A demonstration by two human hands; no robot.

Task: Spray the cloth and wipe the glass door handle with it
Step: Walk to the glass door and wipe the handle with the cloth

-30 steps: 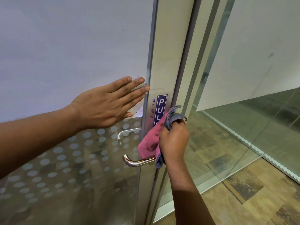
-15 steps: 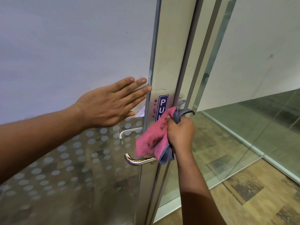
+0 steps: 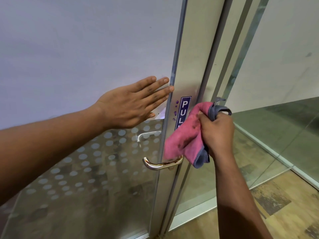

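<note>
The soft, light pink-and-grey microfibre cloth is bunched in the right hand, draping onto the curved chrome door handle — rigid, slippery; the left hand is pressed flat on the frosted glass door.

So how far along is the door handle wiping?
Midway. The right hand grips the pink cloth, hanging just above the metal door handle; the left hand lies flat on the glass door. Brown smears on the handle remain to wipe off.
</note>
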